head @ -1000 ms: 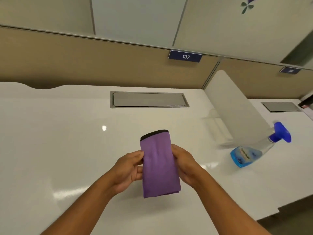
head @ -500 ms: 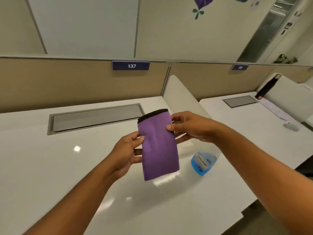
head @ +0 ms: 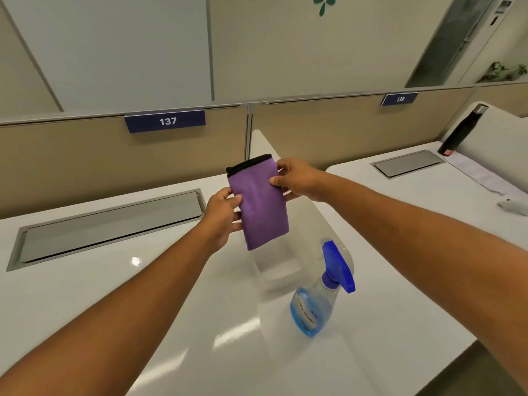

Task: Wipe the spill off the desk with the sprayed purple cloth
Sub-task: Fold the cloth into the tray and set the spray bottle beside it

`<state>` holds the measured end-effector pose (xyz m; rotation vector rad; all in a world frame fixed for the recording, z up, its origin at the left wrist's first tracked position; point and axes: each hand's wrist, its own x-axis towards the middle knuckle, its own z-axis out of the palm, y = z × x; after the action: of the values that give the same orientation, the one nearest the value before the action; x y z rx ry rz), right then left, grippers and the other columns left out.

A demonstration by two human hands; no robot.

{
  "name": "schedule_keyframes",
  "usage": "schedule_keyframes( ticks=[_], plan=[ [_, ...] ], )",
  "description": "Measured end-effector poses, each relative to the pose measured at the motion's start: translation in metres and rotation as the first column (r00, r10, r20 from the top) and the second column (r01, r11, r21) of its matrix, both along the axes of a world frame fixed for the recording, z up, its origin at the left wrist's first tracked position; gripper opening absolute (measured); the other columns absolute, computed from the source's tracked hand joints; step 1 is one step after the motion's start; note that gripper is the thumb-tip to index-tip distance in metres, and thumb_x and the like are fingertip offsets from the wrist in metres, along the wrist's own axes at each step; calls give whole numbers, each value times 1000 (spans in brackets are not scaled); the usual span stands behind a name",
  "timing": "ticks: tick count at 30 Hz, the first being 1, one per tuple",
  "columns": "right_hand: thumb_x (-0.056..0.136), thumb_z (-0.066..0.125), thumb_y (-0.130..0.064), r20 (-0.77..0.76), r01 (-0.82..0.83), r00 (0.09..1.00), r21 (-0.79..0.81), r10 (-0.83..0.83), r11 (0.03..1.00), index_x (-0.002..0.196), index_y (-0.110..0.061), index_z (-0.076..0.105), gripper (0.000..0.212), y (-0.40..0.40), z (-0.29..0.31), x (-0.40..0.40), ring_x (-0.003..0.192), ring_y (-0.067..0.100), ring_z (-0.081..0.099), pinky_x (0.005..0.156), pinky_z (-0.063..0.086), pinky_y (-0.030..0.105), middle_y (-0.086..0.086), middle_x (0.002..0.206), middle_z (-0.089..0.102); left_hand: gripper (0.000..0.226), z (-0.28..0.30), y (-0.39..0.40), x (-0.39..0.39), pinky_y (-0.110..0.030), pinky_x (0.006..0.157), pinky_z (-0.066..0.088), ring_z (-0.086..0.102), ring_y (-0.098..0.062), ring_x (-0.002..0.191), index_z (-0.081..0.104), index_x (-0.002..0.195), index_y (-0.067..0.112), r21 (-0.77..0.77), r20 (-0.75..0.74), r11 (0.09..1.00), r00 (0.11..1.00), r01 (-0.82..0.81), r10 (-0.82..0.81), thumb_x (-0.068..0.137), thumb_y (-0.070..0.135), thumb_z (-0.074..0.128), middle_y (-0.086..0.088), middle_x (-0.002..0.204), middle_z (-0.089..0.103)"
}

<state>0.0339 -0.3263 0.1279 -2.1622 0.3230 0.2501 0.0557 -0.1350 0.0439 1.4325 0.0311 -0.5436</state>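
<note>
I hold a folded purple cloth (head: 260, 206) with a black top hem upright in the air above the white desk (head: 85, 295). My left hand (head: 221, 217) pinches its lower left edge. My right hand (head: 295, 178) grips its upper right edge. A clear spray bottle (head: 320, 302) with blue liquid and a blue trigger head stands on the desk below and to the right of the cloth. No spill shows on the glossy desk surface.
A grey cable hatch (head: 111, 224) lies in the desk at the left. A low white divider (head: 285, 224) separates the neighbouring desk (head: 414, 201), which carries a dark bottle (head: 463, 130), papers and a mouse (head: 513, 206). Beige partition panels with signs 137 and 138 run behind.
Both hands have lifted the cloth up and to the right, and my view has turned right. The spray bottle now stands in full view below the cloth.
</note>
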Motion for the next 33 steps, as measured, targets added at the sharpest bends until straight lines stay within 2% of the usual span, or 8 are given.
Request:
schedule_keyframes(
  ticks=[6, 10, 14, 16, 24, 26, 30, 33],
  plan=[
    [107, 53, -8, -116, 14, 993, -68, -22, 998, 138, -6, 57, 32, -6, -36, 31, 111, 34, 69, 88, 63, 50, 15, 128, 66, 38, -29, -16, 18, -64, 103, 59, 73, -40, 117, 56, 151, 16, 80, -90, 997, 996, 4, 3, 116, 14, 43, -13, 138, 71],
    [104, 54, -1, -193, 40, 979, -137, -66, 990, 134, -2, 58, 30, -6, -55, 46, 106, 38, 71, 75, 64, 46, 19, 124, 66, 37, -37, -22, 23, -53, 95, 63, 72, -40, 118, 58, 147, 12, 271, 7, 962, 999, 30, -33, 113, 7, 45, -17, 138, 70],
    [100, 58, 4, -283, 50, 952, -235, -117, 971, 133, 2, 56, 32, -9, -75, 53, 106, 43, 72, 89, 63, 50, 26, 124, 66, 29, -46, -22, 25, -47, 98, 61, 73, -36, 113, 68, 134, 6, 528, 192, 848, 966, 48, -174, 108, 8, 55, -18, 124, 76],
    [99, 60, 4, -296, 23, 949, -270, -106, 963, 132, 2, 57, 34, -10, -84, 55, 107, 43, 72, 92, 62, 49, 27, 126, 66, 25, -51, -21, 27, -36, 88, 51, 71, -29, 109, 74, 127, 6, 640, 270, 768, 929, 24, -254, 106, 11, 62, -14, 121, 78],
    [95, 62, -2, -207, -161, 977, -571, 49, 805, 124, -1, 61, 29, -8, -92, 54, 108, 33, 69, 76, 52, 29, 17, 122, 67, 30, -57, -19, 41, -30, 94, 46, 68, -30, 125, 79, 129, 11, 709, 306, 703, 919, -48, -247, 99, 17, 76, -11, 133, 75],
    [97, 61, -1, -316, -232, 947, -529, 64, 816, 126, 0, 62, 28, -10, -85, 52, 109, 33, 72, 83, 59, 29, 14, 121, 69, 31, -58, -21, 41, -33, 94, 48, 68, -31, 124, 79, 128, 11, 710, 288, 702, 931, -51, -223, 98, 17, 78, -13, 133, 74],
    [93, 64, 8, -357, -213, 928, -283, 103, 935, 126, 6, 65, 33, -22, -47, 40, 100, 28, 76, 68, 63, 28, 17, 118, 72, 35, -59, -24, 35, -49, 99, 62, 72, -37, 113, 76, 130, 5, 675, 243, 736, 956, -48, -161, 97, 14, 79, -17, 126, 74],
    [98, 64, 2, -324, -198, 937, -178, 132, 964, 125, -2, 70, 28, -35, -17, 7, 98, 23, 79, 84, 64, 30, 13, 116, 76, 44, -57, -20, 29, -54, 96, 64, 73, -39, 111, 69, 139, 3, 630, 220, 774, 971, -66, -96, 97, 11, 79, -17, 123, 71]
  ],
)
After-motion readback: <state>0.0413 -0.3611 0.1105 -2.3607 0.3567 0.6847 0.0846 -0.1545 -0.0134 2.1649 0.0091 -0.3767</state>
